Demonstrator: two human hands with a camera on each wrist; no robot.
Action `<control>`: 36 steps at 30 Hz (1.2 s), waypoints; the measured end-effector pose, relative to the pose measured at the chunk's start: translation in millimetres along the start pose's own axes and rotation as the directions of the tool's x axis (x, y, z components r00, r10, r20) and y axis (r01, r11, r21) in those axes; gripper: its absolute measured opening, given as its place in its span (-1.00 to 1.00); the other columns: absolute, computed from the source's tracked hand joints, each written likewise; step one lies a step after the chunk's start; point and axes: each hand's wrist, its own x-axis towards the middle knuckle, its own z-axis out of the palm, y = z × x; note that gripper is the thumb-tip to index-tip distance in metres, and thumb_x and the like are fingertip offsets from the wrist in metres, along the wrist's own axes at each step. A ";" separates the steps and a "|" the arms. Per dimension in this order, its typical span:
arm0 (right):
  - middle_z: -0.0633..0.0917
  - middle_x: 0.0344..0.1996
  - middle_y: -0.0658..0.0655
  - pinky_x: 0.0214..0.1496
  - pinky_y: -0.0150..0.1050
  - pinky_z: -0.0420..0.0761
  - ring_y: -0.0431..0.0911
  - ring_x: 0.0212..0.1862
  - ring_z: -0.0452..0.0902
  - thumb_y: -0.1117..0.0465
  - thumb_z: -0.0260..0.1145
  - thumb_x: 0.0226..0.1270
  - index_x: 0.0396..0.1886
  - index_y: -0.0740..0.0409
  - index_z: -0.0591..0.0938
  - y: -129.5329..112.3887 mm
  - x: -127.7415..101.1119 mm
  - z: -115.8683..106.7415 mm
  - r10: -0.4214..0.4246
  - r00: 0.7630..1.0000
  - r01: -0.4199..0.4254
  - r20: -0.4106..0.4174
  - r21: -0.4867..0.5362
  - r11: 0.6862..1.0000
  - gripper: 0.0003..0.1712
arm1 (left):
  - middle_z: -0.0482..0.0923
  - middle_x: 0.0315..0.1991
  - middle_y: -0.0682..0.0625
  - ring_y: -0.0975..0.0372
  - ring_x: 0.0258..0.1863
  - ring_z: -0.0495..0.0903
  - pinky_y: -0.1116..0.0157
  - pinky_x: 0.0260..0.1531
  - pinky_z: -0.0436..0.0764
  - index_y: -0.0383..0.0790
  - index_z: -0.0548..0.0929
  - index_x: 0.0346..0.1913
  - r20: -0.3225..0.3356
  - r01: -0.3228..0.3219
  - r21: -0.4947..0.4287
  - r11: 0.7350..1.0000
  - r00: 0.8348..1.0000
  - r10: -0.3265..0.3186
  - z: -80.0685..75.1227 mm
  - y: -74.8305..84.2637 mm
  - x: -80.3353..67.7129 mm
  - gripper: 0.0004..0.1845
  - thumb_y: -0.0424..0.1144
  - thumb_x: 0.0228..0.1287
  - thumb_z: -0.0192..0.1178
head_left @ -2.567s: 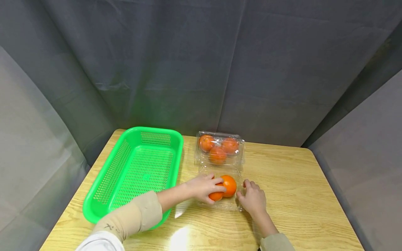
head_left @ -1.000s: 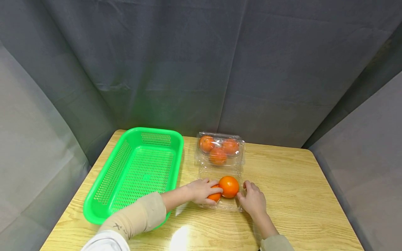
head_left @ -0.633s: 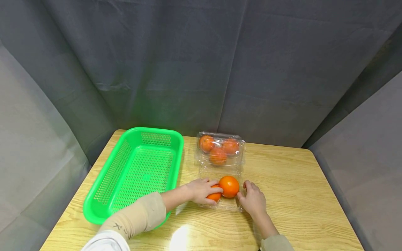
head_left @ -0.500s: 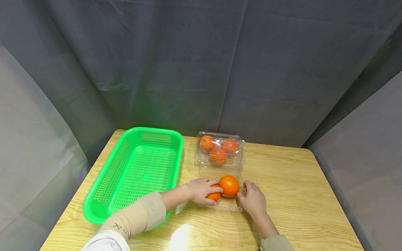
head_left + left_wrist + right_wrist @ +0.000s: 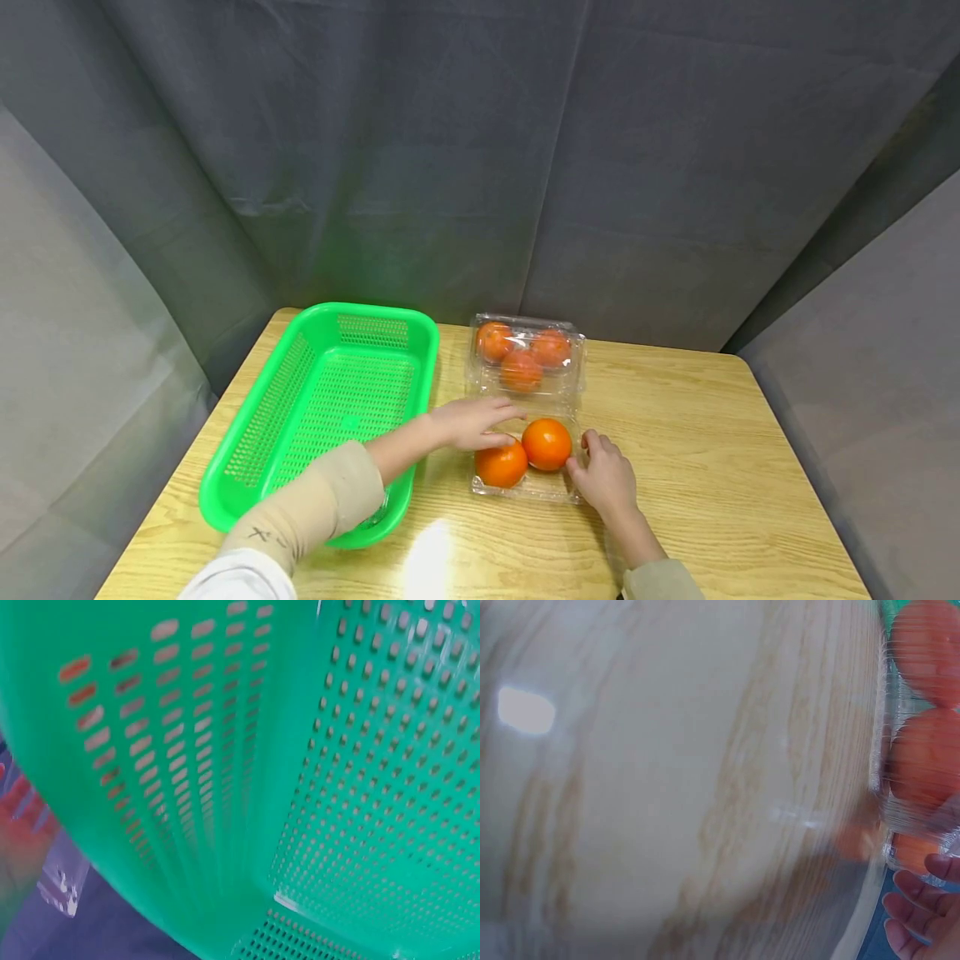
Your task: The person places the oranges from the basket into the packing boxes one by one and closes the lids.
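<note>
Two bright oranges sit side by side in a clear plastic clamshell (image 5: 525,490) in the head view: a left orange (image 5: 501,463) and a right orange (image 5: 547,444). My left hand (image 5: 472,423) hovers at the upper left of the left orange, fingers stretched out over the tray, gripping nothing; its thumb is near or touching that orange's top. At the tray's right edge rests my right hand (image 5: 606,479), fingers loosely bent beside the right orange. The right wrist view shows these relaxed fingers (image 5: 919,907) near the plastic; whether they touch it I cannot tell.
Three more oranges (image 5: 521,370) show through clear plastic (image 5: 562,392) at the back. A green perforated basket (image 5: 352,310) stands to the left, under my left forearm, and fills the left wrist view. A dark curtain (image 5: 480,167) hangs behind the wooden table (image 5: 690,450).
My left hand was on the left orange, drew it leftward away from the other, then let go and lifted up and left, uncovering it. My right hand has stayed in place.
</note>
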 end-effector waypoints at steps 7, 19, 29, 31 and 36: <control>0.50 -0.48 0.09 -0.44 -0.13 0.40 -0.02 -0.44 0.39 0.07 0.27 0.01 -0.27 0.16 0.47 -0.5 0.1 -1.5 0.005 1.000 -0.005 0.006 0.009 1.000 -0.66 | 0.47 0.08 0.00 0.15 0.10 0.43 0.17 0.12 0.38 -0.11 0.47 0.15 -0.299 0.058 0.132 0.990 0.954 -0.016 -27.7 -13.0 7.1 -0.60 -0.04 0.32 -0.02; 0.49 -0.49 0.08 -0.45 -0.14 0.40 -0.02 -0.45 0.39 0.07 0.27 0.00 -0.27 0.15 0.47 -0.3 0.3 0.0 0.005 1.000 -0.005 0.005 0.014 1.000 -0.67 | 0.53 -0.16 -0.08 0.10 -0.16 0.46 0.22 -0.15 0.49 -0.28 0.55 -0.12 -0.591 0.203 -0.351 0.914 0.710 -0.384 -48.8 -36.5 29.8 -0.77 -0.25 0.21 0.06; 0.48 -0.49 0.07 -0.45 -0.14 0.39 -0.02 -0.44 0.39 0.07 0.27 0.01 -0.27 0.14 0.46 -0.1 -0.3 0.2 0.014 1.000 -0.015 0.010 0.013 1.000 -0.67 | 0.49 -0.39 -0.10 0.13 -0.35 0.50 0.36 -0.34 0.46 -0.37 0.53 -0.24 -0.449 0.202 -0.766 0.610 0.511 -0.733 -46.9 -56.3 45.1 -0.81 -0.27 0.21 0.10; 0.48 -0.49 0.07 -0.45 -0.15 0.39 -0.02 -0.44 0.38 0.07 0.27 0.01 -0.27 0.14 0.46 0.1 -0.4 0.4 0.012 1.000 -0.012 0.009 0.014 1.000 -0.67 | 0.46 -0.45 -0.08 0.17 -0.44 0.45 0.49 -0.50 0.36 -0.39 0.54 -0.24 -0.397 0.189 -0.817 0.544 0.499 -0.770 -46.1 -57.4 46.7 -0.79 -0.25 0.23 0.09; 0.48 -0.50 0.07 -0.45 -0.15 0.39 -0.03 -0.44 0.38 0.07 0.27 0.00 -0.27 0.14 0.47 0.2 -0.4 0.6 0.006 1.000 -0.007 0.004 0.014 1.000 -0.67 | 0.54 -0.35 -0.18 0.12 -0.46 0.44 0.49 -0.60 0.31 -0.40 0.57 -0.15 -0.256 0.193 -0.895 0.403 0.516 -0.817 -41.6 -64.5 50.8 -0.69 -0.17 0.26 0.06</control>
